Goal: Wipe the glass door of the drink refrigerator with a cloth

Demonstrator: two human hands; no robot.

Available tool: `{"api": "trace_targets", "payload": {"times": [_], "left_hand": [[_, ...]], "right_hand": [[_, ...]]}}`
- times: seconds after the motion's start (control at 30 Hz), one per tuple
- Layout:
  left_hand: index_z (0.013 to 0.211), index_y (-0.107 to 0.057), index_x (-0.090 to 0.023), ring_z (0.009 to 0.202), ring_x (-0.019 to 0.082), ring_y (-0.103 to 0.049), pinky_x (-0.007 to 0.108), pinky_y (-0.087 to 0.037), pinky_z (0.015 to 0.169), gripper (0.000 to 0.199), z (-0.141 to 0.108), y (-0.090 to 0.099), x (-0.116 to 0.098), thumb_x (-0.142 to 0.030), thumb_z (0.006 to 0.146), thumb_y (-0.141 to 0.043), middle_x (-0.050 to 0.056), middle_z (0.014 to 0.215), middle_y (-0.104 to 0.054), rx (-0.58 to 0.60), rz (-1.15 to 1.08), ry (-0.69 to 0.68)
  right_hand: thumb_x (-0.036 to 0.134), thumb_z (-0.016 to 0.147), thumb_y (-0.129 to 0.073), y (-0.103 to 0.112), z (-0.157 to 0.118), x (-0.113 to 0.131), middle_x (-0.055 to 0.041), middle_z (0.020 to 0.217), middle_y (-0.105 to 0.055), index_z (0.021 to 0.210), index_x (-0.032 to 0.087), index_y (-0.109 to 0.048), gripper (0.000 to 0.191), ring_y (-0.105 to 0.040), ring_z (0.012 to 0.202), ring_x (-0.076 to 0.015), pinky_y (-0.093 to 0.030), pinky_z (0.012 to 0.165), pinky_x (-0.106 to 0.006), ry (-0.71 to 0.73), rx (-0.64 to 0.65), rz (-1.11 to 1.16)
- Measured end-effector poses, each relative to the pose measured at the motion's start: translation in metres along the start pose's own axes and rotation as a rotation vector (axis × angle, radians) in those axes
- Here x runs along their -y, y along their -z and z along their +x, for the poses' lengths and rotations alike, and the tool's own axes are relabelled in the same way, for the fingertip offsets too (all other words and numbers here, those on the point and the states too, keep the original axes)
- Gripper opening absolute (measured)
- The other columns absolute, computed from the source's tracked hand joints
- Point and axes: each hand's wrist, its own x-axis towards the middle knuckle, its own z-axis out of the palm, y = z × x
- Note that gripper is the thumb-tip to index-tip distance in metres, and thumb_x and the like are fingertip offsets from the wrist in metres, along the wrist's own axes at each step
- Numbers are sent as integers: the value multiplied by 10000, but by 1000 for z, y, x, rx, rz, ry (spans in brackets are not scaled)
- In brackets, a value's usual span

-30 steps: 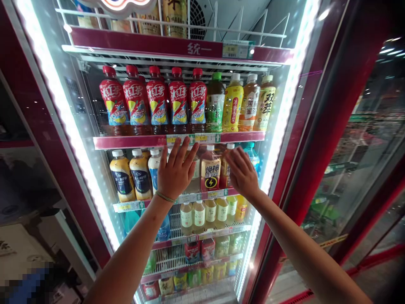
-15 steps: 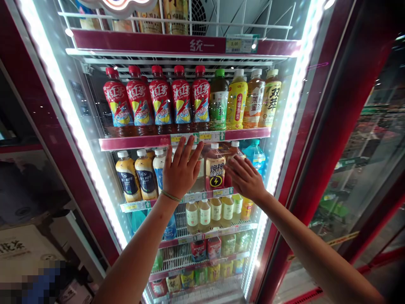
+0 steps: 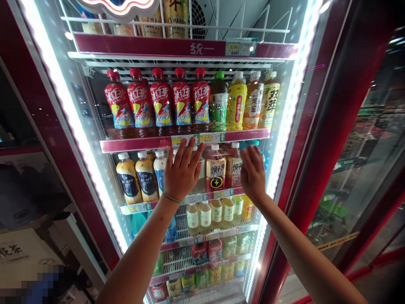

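My left hand (image 3: 182, 172) is raised with fingers spread and holds nothing; its palm faces the fridge, overlapping the pale bottles of the second bottle row. A thin band circles that wrist. To the right, my right hand (image 3: 253, 173) is up too, its fingers apart and a little blurred, nothing in it. It covers part of a blue bottle and borders an energy drink bottle (image 3: 235, 169). Another such bottle (image 3: 216, 169) stands between the hands. Red iced tea bottles (image 3: 161, 101) line the shelf (image 3: 136, 145) above. Whether either hand touches glass, I cannot tell.
Bright light strips (image 3: 68, 126) run down both sides of the fridge. More bottles (image 3: 205, 216) stand on the lower shelves. At the right is a red door frame (image 3: 319, 169) with glass beyond. A printed carton (image 3: 22, 249) lies at the lower left.
My right hand has moved right and turned more upright, uncovering the right-hand energy drink bottle. My left hand stays nearly in place. The view has shifted slightly.
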Motion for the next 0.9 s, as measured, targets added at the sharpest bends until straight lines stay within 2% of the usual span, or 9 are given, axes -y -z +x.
{"api": "trace_targets", "payload": {"times": [0.1,0.2,0.3,0.43,0.5,0.63,0.7,0.83,0.9], "left_hand": [[1654,-302,-285,1593,246,-315,475,-78,1360,661,0,0,0,-315,1039,-541,47,1696,-336,-5,3,-6],[1656,-295,-293,1595,246,-310,473,-70,1360,666,0,0,0,-315,1038,-543,43,1700,-326,5,-11,1],[1660,-276,-306,1596,247,-306,485,-74,1360,674,-1,1,0,-312,1039,-539,41,1701,-327,14,-37,12],[1661,-265,-314,1598,240,-300,477,-62,1361,676,-1,1,0,-312,1041,-535,37,1702,-320,14,-42,15],[1661,-262,-322,1598,237,-298,476,-65,1362,678,0,1,0,-310,1041,-536,33,1701,-320,15,-49,22],[1660,-266,-324,1596,241,-302,477,-81,1362,683,0,2,0,-313,1037,-545,32,1701,-317,24,-48,23],[1660,-265,-329,1593,248,-310,495,-98,1360,683,0,2,0,-312,1037,-544,34,1700,-317,25,-59,25],[1661,-258,-334,1591,251,-313,507,-109,1358,687,0,2,1,-308,1036,-543,34,1701,-314,30,-68,24],[1662,-255,-334,1591,248,-313,497,-106,1360,691,0,2,1,-308,1035,-545,33,1701,-316,30,-66,26]], "right_hand": [[120,1054,-392,-4,20,5,35,1754,-272,1681,433,-159,739,-268,1614,-299,-332,1294,-624,-140,-125,-3],[145,1043,-444,-5,14,16,39,1752,-277,1685,443,-105,784,-278,1610,-294,-341,1301,-589,2,36,-3],[141,1025,-485,2,-2,9,43,1748,-289,1683,443,-127,808,-303,1600,-285,-350,1303,-554,108,151,3],[106,1040,-415,5,12,-8,43,1756,-268,1680,439,-162,765,-274,1612,-296,-322,1302,-612,-63,-55,-14],[117,1047,-409,1,23,-4,42,1761,-249,1684,429,-153,754,-254,1618,-300,-318,1302,-621,-69,-82,-2],[157,1029,-489,1,9,8,47,1752,-274,1686,440,-112,808,-278,1610,-289,-328,1312,-571,127,151,24],[164,1021,-509,5,-3,1,42,1740,-309,1681,455,-122,818,-307,1599,-292,-336,1305,-575,149,192,9],[146,1050,-403,8,10,-21,7,1748,-297,1684,438,-144,745,-292,1602,-330,-323,1277,-664,-100,-28,-53],[153,1058,-371,2,27,-16,5,1760,-261,1690,428,-109,737,-264,1611,-342,-308,1279,-677,-147,-81,-48]]}}
